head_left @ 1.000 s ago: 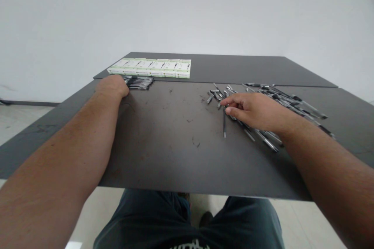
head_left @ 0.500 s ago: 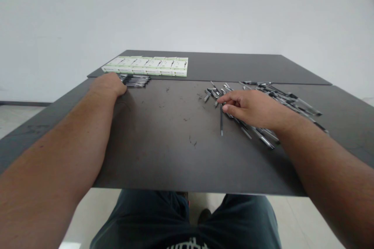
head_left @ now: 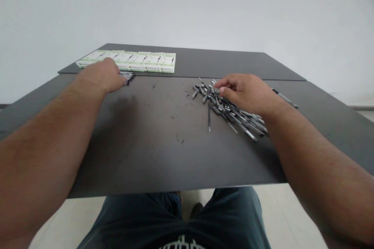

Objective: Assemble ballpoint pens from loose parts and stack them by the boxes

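My left hand (head_left: 101, 74) is at the far left of the table, over one end of a row of pens (head_left: 127, 77) lying side by side. Its thumb points right, and the other fingers are turned away from view, so whether it holds anything is hidden. Over a loose heap of clear-and-black pens (head_left: 233, 114) is my right hand (head_left: 242, 91), with thumb and forefinger apart at the heap's far left part. No pen shows plainly between them. Part of the heap is hidden behind my right hand and forearm.
White-and-green boxes (head_left: 152, 63) stand in a row at the back left, behind the row of pens. One pen (head_left: 284, 98) lies apart, right of my right wrist. Small dark scraps (head_left: 179, 139) dot the dark table (head_left: 163, 163). A seam crosses the tabletop behind the pens.
The view has swung a little, so the table and boxes appear farther left. My left hand has risen somewhat over the row of pens. My right hand has lifted slightly, staying over the heap.
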`<state>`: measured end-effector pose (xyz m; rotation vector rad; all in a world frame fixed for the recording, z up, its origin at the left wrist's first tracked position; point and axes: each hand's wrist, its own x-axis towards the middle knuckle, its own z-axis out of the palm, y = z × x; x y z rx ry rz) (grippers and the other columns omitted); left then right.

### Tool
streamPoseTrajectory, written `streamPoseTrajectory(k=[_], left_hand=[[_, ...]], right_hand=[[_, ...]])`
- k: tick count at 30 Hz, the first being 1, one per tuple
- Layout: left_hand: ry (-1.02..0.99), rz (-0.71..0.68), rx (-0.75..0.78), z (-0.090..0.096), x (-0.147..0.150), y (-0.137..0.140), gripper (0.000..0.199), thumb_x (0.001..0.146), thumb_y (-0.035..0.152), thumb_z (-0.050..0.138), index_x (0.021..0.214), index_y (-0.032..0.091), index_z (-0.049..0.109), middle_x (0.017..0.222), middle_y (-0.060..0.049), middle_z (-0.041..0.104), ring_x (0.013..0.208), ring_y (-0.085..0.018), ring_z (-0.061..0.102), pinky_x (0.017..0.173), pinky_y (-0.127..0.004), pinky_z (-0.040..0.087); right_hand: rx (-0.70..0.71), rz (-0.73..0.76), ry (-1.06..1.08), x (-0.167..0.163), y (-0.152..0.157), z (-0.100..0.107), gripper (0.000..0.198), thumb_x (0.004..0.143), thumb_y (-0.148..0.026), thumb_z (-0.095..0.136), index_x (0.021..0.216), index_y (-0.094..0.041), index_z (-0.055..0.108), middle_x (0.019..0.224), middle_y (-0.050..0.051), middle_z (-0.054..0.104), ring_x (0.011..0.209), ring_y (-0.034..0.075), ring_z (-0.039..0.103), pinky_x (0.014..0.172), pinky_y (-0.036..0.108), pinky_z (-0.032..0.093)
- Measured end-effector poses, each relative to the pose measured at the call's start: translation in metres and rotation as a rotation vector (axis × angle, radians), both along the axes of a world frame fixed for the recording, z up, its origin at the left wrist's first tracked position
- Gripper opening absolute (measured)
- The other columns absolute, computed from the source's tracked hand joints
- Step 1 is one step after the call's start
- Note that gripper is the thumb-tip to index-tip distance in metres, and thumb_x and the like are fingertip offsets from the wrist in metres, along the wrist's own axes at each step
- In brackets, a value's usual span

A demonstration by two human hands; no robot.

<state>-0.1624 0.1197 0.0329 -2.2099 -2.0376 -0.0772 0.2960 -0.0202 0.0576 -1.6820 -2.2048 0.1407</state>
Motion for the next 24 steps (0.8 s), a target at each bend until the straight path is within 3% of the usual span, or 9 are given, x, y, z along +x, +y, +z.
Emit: streamPoseTrajectory(k=[2, 5, 8, 13, 24], left_hand=[[-0.024, 0.073, 0.05, 0.005, 0.034, -0.018, 0.057, 0.11, 0.058, 0.059, 0.136, 0.008, 0.07, 0.128, -0.025, 0.08, 0.123, -0.042, 0.076, 0.112, -0.058, 0.062], [-0.042, 0.008, 0.045, 0.007, 0.077, -0.041, 0.045, 0.105, 0.053, 0.066, 0.134, 0.018, 0.073, 0.119, -0.019, 0.082, 0.115, -0.041, 0.076, 0.107, -0.055, 0.063], [-0.051, -0.099, 0.031, 0.005, 0.099, -0.053, 0.043, 0.102, 0.052, 0.068, 0.136, 0.027, 0.074, 0.12, -0.013, 0.083, 0.112, -0.04, 0.077, 0.104, -0.054, 0.063], [-0.04, -0.175, -0.018, 0.003, 0.107, -0.055, 0.044, 0.101, 0.046, 0.067, 0.137, 0.023, 0.074, 0.125, -0.013, 0.083, 0.117, -0.041, 0.079, 0.105, -0.05, 0.06], [-0.062, -0.209, -0.047, -0.006, 0.102, -0.045, 0.046, 0.1, 0.05, 0.069, 0.14, 0.028, 0.076, 0.128, -0.012, 0.085, 0.118, -0.04, 0.08, 0.107, -0.051, 0.06]], right_hand=[[0.002, -0.046, -0.023, 0.005, 0.004, 0.001, 0.036, 0.104, -0.037, 0.067, 0.127, -0.025, 0.092, 0.099, 0.009, 0.091, 0.089, 0.03, 0.082, 0.086, 0.044, 0.062], [-0.022, -0.097, -0.069, 0.012, 0.009, 0.001, 0.038, 0.102, -0.034, 0.067, 0.129, -0.024, 0.092, 0.101, 0.009, 0.09, 0.088, 0.029, 0.081, 0.086, 0.043, 0.061], [-0.056, -0.109, -0.117, 0.019, 0.013, 0.0, 0.038, 0.101, -0.032, 0.068, 0.129, -0.023, 0.091, 0.103, 0.008, 0.09, 0.091, 0.028, 0.082, 0.085, 0.04, 0.059], [-0.065, -0.147, -0.187, 0.035, 0.022, -0.002, 0.036, 0.098, -0.033, 0.071, 0.125, -0.022, 0.092, 0.104, 0.009, 0.091, 0.092, 0.029, 0.083, 0.083, 0.038, 0.058], [-0.131, -0.139, -0.218, 0.049, 0.032, -0.007, 0.033, 0.099, -0.034, 0.074, 0.123, -0.021, 0.092, 0.103, 0.007, 0.093, 0.093, 0.027, 0.085, 0.081, 0.035, 0.058]])
